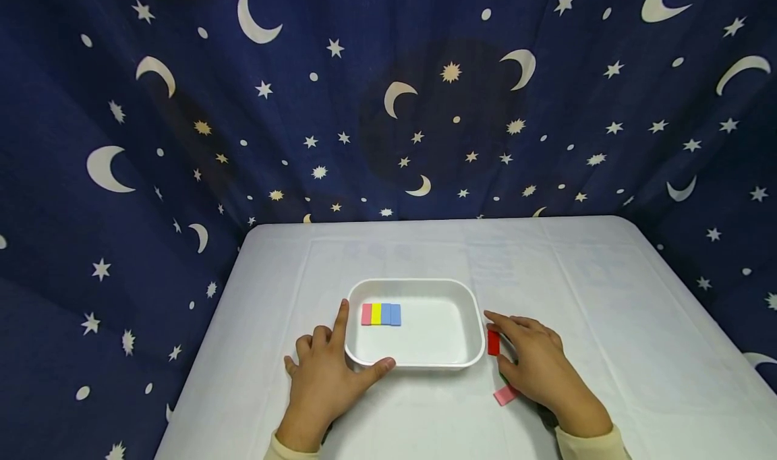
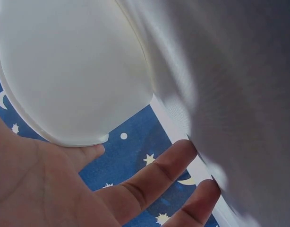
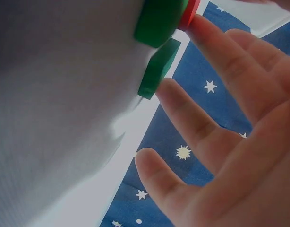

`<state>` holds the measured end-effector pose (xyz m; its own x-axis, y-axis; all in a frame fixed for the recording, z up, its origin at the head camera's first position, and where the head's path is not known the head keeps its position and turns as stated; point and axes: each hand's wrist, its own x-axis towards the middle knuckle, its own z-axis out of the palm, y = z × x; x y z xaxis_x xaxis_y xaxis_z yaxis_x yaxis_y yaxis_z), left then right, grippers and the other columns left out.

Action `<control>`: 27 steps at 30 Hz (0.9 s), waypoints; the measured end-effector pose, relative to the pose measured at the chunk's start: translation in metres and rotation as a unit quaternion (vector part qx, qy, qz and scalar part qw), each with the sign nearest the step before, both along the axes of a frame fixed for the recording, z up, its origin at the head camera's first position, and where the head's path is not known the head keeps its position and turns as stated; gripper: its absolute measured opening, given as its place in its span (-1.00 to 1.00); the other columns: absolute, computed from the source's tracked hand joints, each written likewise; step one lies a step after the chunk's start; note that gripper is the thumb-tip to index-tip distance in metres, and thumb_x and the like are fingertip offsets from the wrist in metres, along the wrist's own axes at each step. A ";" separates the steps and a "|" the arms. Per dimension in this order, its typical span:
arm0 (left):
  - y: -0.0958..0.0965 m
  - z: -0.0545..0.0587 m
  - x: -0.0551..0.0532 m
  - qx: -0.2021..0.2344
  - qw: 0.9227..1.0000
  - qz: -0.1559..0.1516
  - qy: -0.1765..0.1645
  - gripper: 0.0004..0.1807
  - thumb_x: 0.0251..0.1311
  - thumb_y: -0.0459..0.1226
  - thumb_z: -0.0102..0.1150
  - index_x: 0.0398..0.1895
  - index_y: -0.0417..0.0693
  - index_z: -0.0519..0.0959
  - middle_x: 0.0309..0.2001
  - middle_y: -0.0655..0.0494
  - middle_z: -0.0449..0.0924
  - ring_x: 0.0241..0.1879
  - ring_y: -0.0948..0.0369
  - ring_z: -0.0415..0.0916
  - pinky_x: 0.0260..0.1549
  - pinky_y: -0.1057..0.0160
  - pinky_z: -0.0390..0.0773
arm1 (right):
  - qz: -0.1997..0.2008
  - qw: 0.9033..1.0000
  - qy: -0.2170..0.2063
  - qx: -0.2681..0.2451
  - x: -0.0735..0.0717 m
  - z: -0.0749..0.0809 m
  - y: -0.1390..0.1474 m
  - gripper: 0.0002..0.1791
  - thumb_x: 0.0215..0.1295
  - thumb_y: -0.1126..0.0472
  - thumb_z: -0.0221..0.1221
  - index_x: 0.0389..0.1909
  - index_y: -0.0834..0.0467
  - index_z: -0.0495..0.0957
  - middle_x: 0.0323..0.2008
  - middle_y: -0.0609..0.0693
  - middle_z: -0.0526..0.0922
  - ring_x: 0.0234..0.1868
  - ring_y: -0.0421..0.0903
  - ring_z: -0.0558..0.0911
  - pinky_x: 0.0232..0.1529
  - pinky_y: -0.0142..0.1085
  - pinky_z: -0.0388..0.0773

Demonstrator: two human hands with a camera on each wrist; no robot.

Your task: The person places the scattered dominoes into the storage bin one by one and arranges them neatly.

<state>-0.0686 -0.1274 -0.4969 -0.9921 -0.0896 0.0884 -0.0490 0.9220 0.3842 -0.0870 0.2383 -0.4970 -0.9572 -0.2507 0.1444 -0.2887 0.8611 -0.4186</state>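
The left hand (image 1: 328,376) is spreading its nearly straight fingers, grasping nothing, while its thumb and forefinger are touching the white tray (image 1: 431,335) about its near left corner, apparently to stop it sliding. The right hand (image 1: 537,365) is curving loosely over the red block (image 1: 494,342) just outside the tray's right edge, whether pinching it cannot be told, with green blocks (image 3: 159,23) and a pink block (image 1: 505,396) lying close by. Near the tray's left edge, a pink, yellow and blue row (image 1: 381,314) is lying side by side, seemingly for neatness.

In the head view, the right hand (image 1: 537,362) hid nearly all of the green blocks (image 3: 157,71); the left wrist view's top edge cut off the white tray (image 2: 74,71).
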 end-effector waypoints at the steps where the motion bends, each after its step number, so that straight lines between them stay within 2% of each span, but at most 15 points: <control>1: 0.000 0.000 0.000 0.000 1.000 0.000 0.000 0.45 -0.30 0.75 0.15 0.73 0.47 -0.03 0.01 -0.02 0.51 0.19 -0.25 0.35 0.06 -0.74 0.18 | 0.000 1.000 0.000 0.001 0.000 0.000 0.000 -0.12 0.08 0.33 0.43 0.51 -0.01 0.44 0.18 -0.07 0.73 0.35 0.29 0.46 0.21 0.47 0.15; 18: 0.000 0.000 -0.001 -0.001 1.000 -0.002 0.001 0.43 -0.28 0.74 0.14 0.73 0.46 -0.02 0.01 -0.03 0.51 0.18 -0.25 0.36 0.04 -0.75 0.17 | 0.002 1.000 0.031 0.006 -0.001 -0.001 -0.001 -0.15 0.12 0.17 0.55 0.48 0.02 0.48 0.09 -0.06 0.74 0.26 0.13 0.54 0.16 0.38 0.27; 27: -0.001 0.000 -0.001 -0.004 1.000 -0.001 0.001 0.43 -0.27 0.75 0.14 0.73 0.53 -0.11 0.01 -0.03 0.51 0.19 -0.24 0.36 0.04 -0.75 0.17 | -0.001 0.996 0.084 -0.009 -0.003 -0.001 -0.003 -0.16 0.10 0.15 0.55 0.46 0.04 0.50 0.05 -0.05 0.73 0.20 0.11 0.58 0.10 0.32 0.33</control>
